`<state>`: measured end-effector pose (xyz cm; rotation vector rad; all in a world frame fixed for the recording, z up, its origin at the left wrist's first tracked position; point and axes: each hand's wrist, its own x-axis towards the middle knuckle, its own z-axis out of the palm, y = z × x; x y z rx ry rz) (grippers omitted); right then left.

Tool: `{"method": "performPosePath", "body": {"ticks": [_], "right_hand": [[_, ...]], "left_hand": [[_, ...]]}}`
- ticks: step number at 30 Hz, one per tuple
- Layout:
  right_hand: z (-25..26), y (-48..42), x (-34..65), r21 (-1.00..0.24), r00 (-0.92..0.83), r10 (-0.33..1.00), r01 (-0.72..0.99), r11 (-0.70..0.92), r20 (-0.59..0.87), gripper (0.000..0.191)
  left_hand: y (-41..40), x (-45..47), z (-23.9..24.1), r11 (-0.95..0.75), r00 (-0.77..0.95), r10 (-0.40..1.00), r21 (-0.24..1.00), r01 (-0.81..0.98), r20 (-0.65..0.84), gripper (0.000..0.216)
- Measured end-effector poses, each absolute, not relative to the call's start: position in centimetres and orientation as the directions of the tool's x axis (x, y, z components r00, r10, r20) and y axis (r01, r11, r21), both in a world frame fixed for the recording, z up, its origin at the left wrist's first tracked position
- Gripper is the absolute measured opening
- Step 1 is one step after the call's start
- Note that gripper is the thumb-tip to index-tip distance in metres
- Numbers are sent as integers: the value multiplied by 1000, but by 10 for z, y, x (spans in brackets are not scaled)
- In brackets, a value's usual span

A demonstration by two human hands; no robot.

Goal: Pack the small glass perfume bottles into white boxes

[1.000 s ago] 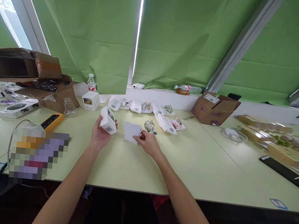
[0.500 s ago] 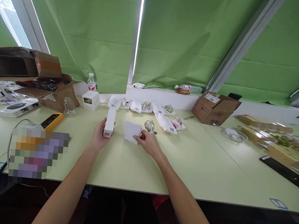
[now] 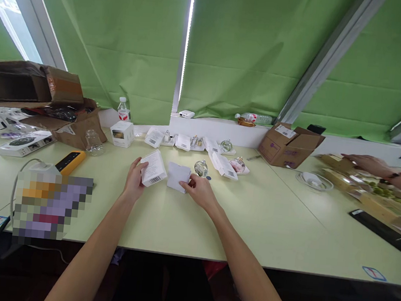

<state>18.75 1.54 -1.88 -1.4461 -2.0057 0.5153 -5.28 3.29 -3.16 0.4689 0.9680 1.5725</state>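
My left hand (image 3: 133, 184) grips a small white box (image 3: 154, 168) with a barcode label, tilted over the pale green table (image 3: 278, 224). Just to its right, my right hand (image 3: 199, 191) rests with fingers curled on the edge of a white folded card insert (image 3: 177, 176) lying on the table. A round clear glass bottle (image 3: 201, 168) stands right behind my right hand's fingers. Behind it lies an open white box (image 3: 222, 165) beside a pink-filled glass bottle (image 3: 236, 165).
A row of white boxes and glass bottles (image 3: 187, 142) lines the back edge. Brown cardboard boxes stand at back right (image 3: 288, 145) and far left (image 3: 43, 92). A yellow-black device (image 3: 70, 161) lies at left. Another person's hand (image 3: 369, 163) reaches over flat boxes at far right.
My left hand has turned the white box from upright on edge to tilted with its barcode face up, closer to the card insert. Another person's hand has come in at far right.
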Motion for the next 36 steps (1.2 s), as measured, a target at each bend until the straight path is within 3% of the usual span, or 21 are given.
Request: {"method": "performPosePath", "body": {"ticks": [6,36], "right_hand": [[-18,14,187,-628,-223,945,707,326,240,27],[-19,16,187,-624,-230,944,709,329,236,27]], "left_hand": [[31,-51,-29,49,-230,953,854,-518,-195,52],[30,-47,-28,80,-197,957,845,-529,-214,35]]}}
